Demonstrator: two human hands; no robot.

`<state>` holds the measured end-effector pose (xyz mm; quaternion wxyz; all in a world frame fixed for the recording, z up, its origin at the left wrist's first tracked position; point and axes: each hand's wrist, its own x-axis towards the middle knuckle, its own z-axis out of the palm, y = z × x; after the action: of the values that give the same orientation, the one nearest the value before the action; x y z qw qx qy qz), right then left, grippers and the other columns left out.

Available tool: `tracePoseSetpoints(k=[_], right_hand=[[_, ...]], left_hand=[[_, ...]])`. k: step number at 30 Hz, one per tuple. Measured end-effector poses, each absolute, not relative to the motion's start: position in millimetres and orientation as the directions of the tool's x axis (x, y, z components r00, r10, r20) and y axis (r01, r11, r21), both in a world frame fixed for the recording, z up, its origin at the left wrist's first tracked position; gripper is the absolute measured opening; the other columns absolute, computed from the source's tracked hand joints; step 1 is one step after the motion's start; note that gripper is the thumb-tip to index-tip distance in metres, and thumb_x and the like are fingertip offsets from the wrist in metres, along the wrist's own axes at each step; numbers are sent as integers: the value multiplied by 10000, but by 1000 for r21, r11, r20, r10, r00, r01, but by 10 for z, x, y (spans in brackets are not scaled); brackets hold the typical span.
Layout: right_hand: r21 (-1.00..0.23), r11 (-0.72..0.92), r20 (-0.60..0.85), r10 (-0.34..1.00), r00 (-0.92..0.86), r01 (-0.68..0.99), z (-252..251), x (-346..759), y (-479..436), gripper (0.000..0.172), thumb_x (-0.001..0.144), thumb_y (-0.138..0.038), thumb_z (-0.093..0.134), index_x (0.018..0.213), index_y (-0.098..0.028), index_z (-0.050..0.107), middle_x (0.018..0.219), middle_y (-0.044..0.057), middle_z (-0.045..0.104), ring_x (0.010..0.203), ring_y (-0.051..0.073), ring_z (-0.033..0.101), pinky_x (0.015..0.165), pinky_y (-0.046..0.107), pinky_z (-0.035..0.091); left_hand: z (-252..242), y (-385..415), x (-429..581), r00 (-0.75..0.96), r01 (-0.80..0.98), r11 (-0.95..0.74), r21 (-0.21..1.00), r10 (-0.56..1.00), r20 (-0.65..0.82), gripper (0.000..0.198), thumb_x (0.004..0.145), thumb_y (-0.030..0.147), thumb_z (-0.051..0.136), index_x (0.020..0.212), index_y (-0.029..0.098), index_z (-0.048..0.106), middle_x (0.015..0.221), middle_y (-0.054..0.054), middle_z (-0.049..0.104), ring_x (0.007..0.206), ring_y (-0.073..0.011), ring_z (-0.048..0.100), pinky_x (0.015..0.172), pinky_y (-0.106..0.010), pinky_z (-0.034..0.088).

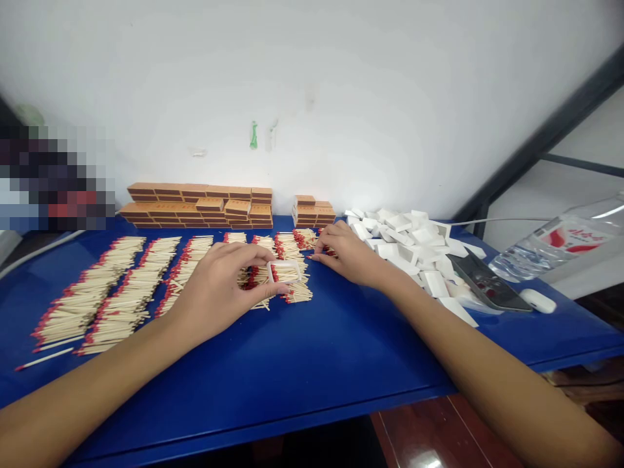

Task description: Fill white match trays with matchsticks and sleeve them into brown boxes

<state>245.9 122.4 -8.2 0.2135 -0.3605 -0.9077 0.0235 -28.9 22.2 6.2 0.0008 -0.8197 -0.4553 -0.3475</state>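
Between thumb and fingers, my left hand (217, 286) holds a small white matchbox tray (284, 272), its hollow facing me, above the rows of matches. My right hand (348, 252) is closed in a pinch at the right end of the match rows, near some red match heads; what its fingertips hold is too small to make out. Several rows of red-tipped matches (124, 292) lie on the blue table (312, 364), stretching from the far left to between my hands. Beyond them stand stacks of orange-brown matchboxes (195, 211).
A heap of white trays (404, 240) lies right of my right hand. Beside it are a black phone (487, 279), a white earbud case (537, 301) and a tilted plastic water bottle (556, 240). A smaller matchbox stack (312, 211) stands near the wall.
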Motion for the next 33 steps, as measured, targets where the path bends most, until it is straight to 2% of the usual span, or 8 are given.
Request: tracePoseSetpoints(k=[8, 17, 25, 29, 33], right_hand=[[-186, 747, 377, 654, -656, 638, -73, 2480, 1223, 73, 969, -227, 674, 897, -211, 678, 969, 89, 631, 1004, 275, 519, 901, 426, 456], [-185, 721, 320, 687, -652, 668, -33, 2467, 1189, 144, 977, -234, 660, 841, -209, 622, 957, 87, 620, 997, 278, 521, 878, 422, 449], [-254, 789, 451, 608, -653, 559, 106, 2420, 1031, 111, 1011, -263, 612, 906, -227, 619, 1022, 82, 642, 1046, 272, 532, 945, 435, 457], [-272, 827, 528, 556, -642, 493, 186, 2329, 873, 81, 1025, -246, 591, 948, -236, 614, 1074, 70, 652, 1075, 261, 528, 974, 439, 444], [-287, 844, 532, 533, -658, 452, 221, 2156, 653, 97, 1042, -261, 570, 967, -229, 622, 1100, 71, 643, 1106, 250, 514, 991, 425, 439]], left_hand=[[42, 230, -296, 338, 743, -590, 317, 739, 583, 432, 864, 608, 754, 1056, 225, 696, 995, -21, 779, 903, -243, 718, 832, -369, 478], [62, 224, -298, 356, 734, -601, 315, 736, 576, 397, 870, 552, 778, 1074, 224, 689, 981, -3, 777, 895, -225, 716, 845, -355, 465], [31, 225, -279, 340, 734, -602, 316, 728, 595, 433, 871, 614, 741, 1049, 221, 706, 984, -21, 776, 904, -239, 712, 836, -354, 476], [25, 226, -279, 361, 721, -618, 314, 721, 591, 405, 872, 568, 765, 1054, 212, 703, 984, -21, 774, 887, -229, 707, 825, -348, 475], [32, 202, -247, 358, 715, -608, 344, 742, 567, 371, 853, 519, 806, 1044, 221, 695, 977, 0, 761, 883, -208, 693, 838, -340, 471]])
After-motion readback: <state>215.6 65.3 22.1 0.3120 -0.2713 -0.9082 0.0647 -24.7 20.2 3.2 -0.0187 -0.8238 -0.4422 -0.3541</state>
